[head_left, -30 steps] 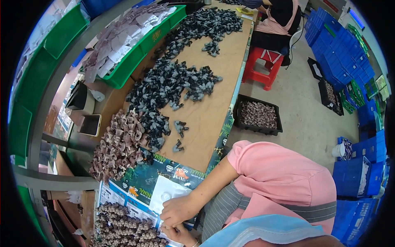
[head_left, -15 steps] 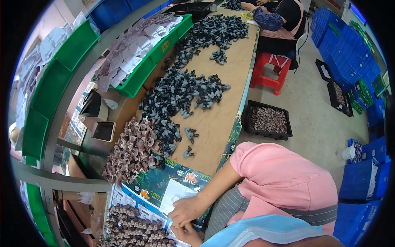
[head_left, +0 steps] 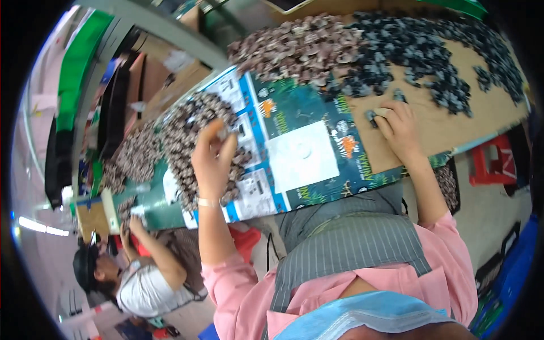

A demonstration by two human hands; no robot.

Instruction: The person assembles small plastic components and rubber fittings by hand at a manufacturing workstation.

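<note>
My right hand (head_left: 399, 127) is on the brown board (head_left: 388, 153), its fingers closed at a small black-and-grey moulded part (head_left: 371, 117). Another such part (head_left: 399, 95) lies just beyond the fingers. My left hand (head_left: 211, 167) is raised over a heap of small brown-and-cream parts (head_left: 187, 133), thumb and fingers spread with nothing visible between them. Between my hands lies a white sheet (head_left: 294, 161) with a small clear round piece (head_left: 304, 149) on it, on a printed table cover (head_left: 289, 107).
A pile of brownish cup-shaped parts (head_left: 300, 45) and a large pile of black-and-grey parts (head_left: 396, 51) line the far side. A co-worker (head_left: 150, 283) is at lower left. A metal frame (head_left: 192, 39) crosses at upper left; a red stool (head_left: 493, 164) stands at right.
The view has swung left. My hands, which were together by the white sheet, are now apart: the right at the black-and-grey parts, the left over the brown-and-cream heap.
</note>
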